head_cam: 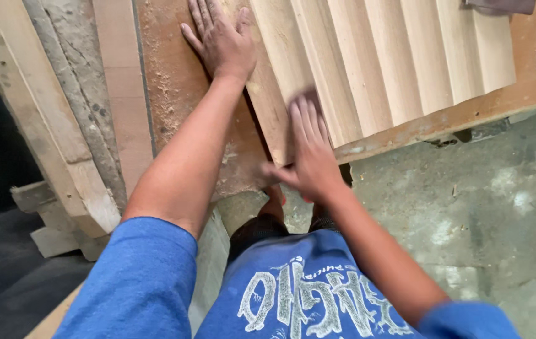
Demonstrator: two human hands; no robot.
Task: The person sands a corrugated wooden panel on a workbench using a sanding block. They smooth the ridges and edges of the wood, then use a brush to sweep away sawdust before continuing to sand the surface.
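While the left hand (221, 41) lies flat with its fingers spread open on the dusty table (180, 88), touching the near edge of the ribbed wooden panel (381, 63), the right hand (308, 154) rests palm down on the panel's lower corner, fingers straight and together, gripping nothing. Sawdust (170, 122) covers the table beside the panel. Rough wooden planks (60, 125) lean at the left, above a grey concrete floor (469, 207).
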